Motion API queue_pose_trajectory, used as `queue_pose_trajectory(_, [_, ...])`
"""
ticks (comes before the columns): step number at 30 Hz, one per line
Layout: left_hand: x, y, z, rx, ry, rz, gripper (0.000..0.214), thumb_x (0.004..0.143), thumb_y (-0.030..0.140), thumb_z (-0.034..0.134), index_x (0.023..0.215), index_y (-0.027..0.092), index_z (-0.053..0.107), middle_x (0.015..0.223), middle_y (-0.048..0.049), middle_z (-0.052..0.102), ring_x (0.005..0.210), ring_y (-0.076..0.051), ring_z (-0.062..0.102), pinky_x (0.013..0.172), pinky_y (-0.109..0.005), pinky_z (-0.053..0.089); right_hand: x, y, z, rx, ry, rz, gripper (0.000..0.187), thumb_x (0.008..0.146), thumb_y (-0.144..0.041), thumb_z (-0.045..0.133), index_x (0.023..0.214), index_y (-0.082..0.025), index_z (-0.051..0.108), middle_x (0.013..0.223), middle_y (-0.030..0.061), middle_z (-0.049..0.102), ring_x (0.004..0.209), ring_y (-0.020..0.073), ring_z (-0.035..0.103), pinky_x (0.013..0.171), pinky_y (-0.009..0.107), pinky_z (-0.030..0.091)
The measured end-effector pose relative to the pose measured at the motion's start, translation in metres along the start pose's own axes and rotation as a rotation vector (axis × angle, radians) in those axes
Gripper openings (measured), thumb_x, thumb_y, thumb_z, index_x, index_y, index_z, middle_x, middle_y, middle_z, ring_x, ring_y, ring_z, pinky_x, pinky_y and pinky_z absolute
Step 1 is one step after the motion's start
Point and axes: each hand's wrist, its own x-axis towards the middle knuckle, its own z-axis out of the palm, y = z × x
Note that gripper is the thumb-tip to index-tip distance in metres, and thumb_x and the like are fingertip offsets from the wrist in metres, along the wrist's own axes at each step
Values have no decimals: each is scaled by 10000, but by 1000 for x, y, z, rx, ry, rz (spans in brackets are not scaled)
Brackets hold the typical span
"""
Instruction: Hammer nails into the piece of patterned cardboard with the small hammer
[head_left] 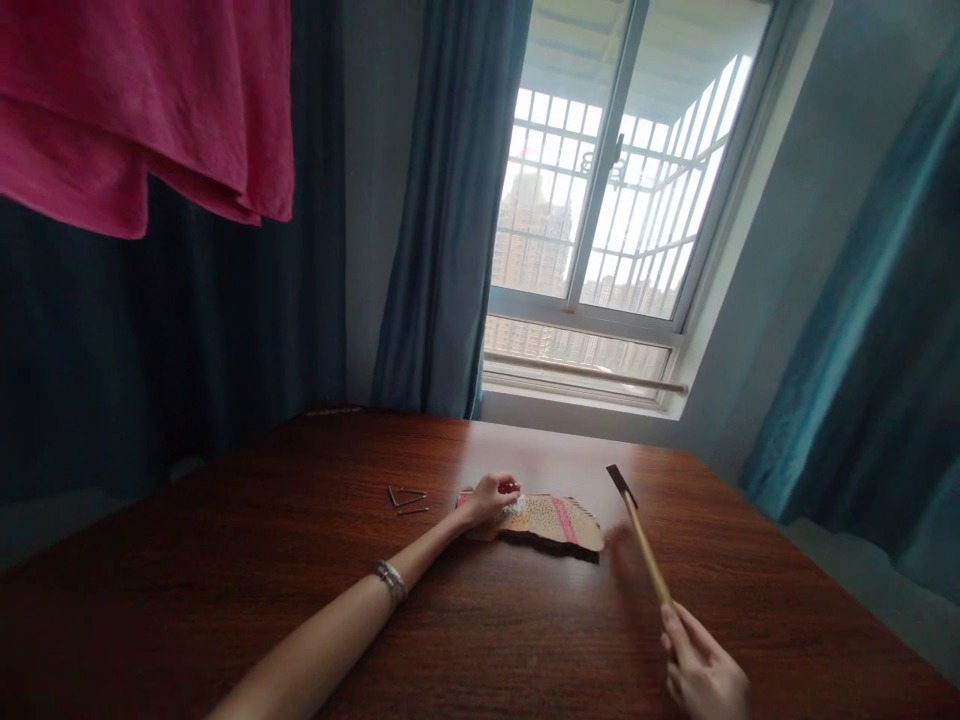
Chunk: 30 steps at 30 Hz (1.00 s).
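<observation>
My left hand point(489, 497) reaches out across the wooden table point(262, 580) and rests on the left end of a flat piece of brown cardboard point(551, 523) with pink stripes and small dots. Its fingers are pinched together over something small and whitish that I cannot make out. My right hand point(701, 670) is at the near right, closed round the wooden handle of a small hammer point(637, 530). The hammer's dark head is raised above the table, just right of the cardboard. A bracelet sits on my left wrist.
A few thin metal nails point(407, 499) lie on the table left of the cardboard. Behind the table are a barred window point(600, 200) and blue curtains point(442, 220). A pink cloth point(142, 100) hangs at the upper left.
</observation>
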Motion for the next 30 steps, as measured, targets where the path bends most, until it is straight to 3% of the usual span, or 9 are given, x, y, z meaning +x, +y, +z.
queue_pose_trajectory(6, [-2, 6, -2, 22, -7, 10, 204, 714, 287, 556, 787, 115, 638, 702, -20, 629, 654, -114, 542, 604, -195, 401, -29, -29, 42, 202, -268, 309, 466, 487, -514, 743, 589, -184, 429, 472, -93, 410, 271, -23, 184, 235, 117, 124])
queue_pose_trajectory(14, [-3, 11, -4, 41, -3, 8, 188, 705, 281, 570, 774, 120, 638, 687, -13, 617, 656, -116, 533, 608, -195, 398, -42, -28, 74, 200, -513, 273, 415, 583, -492, 709, 699, -178, 464, 493, -100, 408, 289, -30, 179, 241, 91, 136])
queue_pose_trajectory(30, [-2, 5, -3, 60, 8, 34, 177, 702, 270, 562, 764, 126, 644, 707, -15, 630, 666, -126, 546, 615, -201, 392, -51, -28, 83, 108, -534, 280, 522, 590, -508, 693, 962, -174, 539, 442, -114, 353, 281, -15, 154, 243, 100, 120])
